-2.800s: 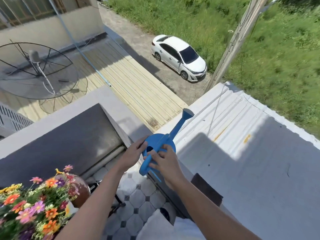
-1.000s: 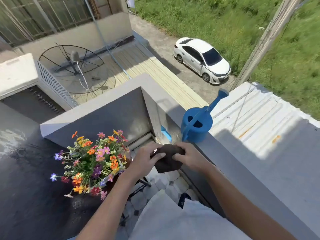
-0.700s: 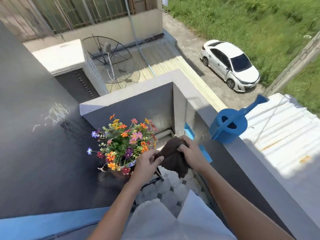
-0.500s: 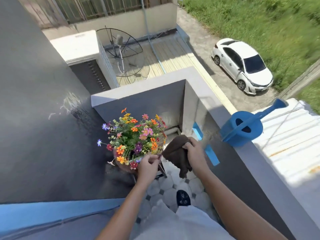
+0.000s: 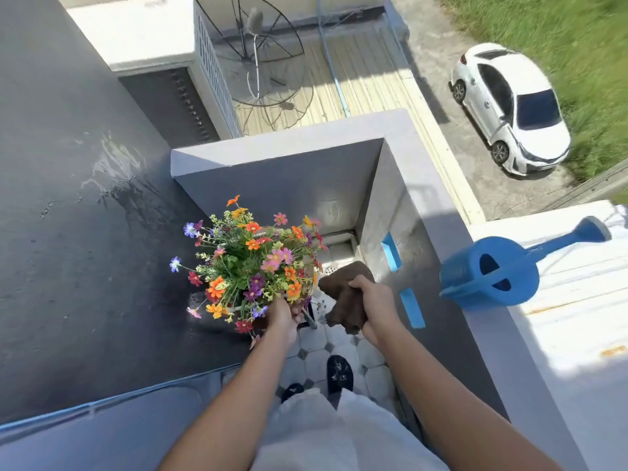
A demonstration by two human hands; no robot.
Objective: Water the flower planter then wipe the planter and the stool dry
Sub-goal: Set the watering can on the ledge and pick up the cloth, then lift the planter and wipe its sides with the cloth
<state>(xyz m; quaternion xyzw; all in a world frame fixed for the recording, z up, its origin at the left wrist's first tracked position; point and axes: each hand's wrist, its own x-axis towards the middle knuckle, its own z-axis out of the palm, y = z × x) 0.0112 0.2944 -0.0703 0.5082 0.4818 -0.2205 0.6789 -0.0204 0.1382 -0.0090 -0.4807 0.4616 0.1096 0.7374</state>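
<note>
The flower planter [image 5: 253, 266] stands in the corner of a tiled balcony floor [image 5: 339, 345], against the dark wall [image 5: 85, 232] on the left. Its blooms hide the pot and most of the stool beneath; only a metal leg [image 5: 310, 319] shows at the planter's near right edge.

The left hand [image 5: 282, 316] is closed on the near rim of the planter, under the flowers. The right hand [image 5: 375, 305] is clenched around a bunched brown cloth [image 5: 345, 299], held just right of the planter and above the floor.

The blue watering can [image 5: 492, 270] sits on top of the parapet ledge [image 5: 452, 212] at the right, spout pointing outward. Two blue tape strips [image 5: 412, 307] mark the parapet's inner face. Below are a satellite dish [image 5: 253, 56] and a white car [image 5: 509, 110]. No legible writing is visible.
</note>
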